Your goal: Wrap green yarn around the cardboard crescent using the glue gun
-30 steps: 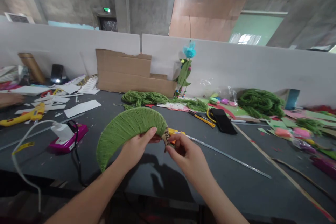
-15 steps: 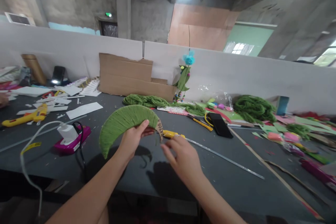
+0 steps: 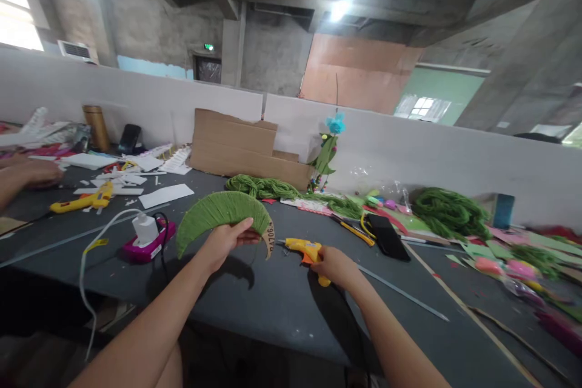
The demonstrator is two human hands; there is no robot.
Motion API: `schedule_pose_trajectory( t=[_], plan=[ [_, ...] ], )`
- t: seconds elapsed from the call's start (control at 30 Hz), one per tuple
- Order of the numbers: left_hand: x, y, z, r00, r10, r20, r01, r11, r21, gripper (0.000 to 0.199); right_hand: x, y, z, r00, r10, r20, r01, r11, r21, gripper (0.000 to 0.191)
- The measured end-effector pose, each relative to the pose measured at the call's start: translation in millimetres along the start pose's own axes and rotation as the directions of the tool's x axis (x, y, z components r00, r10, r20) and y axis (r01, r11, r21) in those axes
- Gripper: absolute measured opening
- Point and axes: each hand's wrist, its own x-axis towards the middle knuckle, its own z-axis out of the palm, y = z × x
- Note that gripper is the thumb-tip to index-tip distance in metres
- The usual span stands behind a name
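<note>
My left hand [image 3: 230, 242] grips a cardboard crescent [image 3: 220, 212] near its right end, thumb on the front. Green yarn covers most of the crescent, while bare brown cardboard with printed digits shows at the right tip. In my right hand [image 3: 334, 267] is a yellow glue gun [image 3: 304, 247], fingers wrapped round its handle. Its nozzle points left toward the bare tip, with a small gap between them. A clear glue stick [image 3: 402, 292] lies on the table behind my right wrist.
A pink power strip [image 3: 148, 245] with a white plug sits left. Another glue gun [image 3: 84, 198] lies near white paper scraps, by another person's hand [image 3: 43, 173]. Green yarn skeins [image 3: 450, 212], a black phone [image 3: 388, 236], a yellow cutter [image 3: 357, 232] and a cardboard sheet [image 3: 234, 142] lie farther back.
My right hand, near the crescent's tip before, has moved right and down and now holds the glue gun, lifted from the table. The view has swung left and up.
</note>
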Motion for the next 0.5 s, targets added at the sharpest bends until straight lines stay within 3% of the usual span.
schedule_pose_trajectory(
  t=[0.13, 0.23, 0.5],
  plan=[
    [-9, 0, -4.7, 0.999, -0.038, 0.023, 0.037, 0.999, 0.035, 0.027, 1, 15, 9, 0.998, 0.037, -0.055, -0.02, 0.96, 0.28, 0.008],
    [-17, 1, -1.3, 0.997, -0.077, 0.022, 0.076, 0.996, 0.044, 0.027, -3, 20, 10, 0.993, 0.056, -0.103, 0.005, 0.858, 0.513, 0.017],
    [-30, 6, 21.1, 0.984, -0.174, 0.034, 0.171, 0.982, 0.084, 0.026, -21, 8, -8, 0.999, -0.015, -0.048, 0.05, 0.392, 0.919, 0.026]
  ],
)
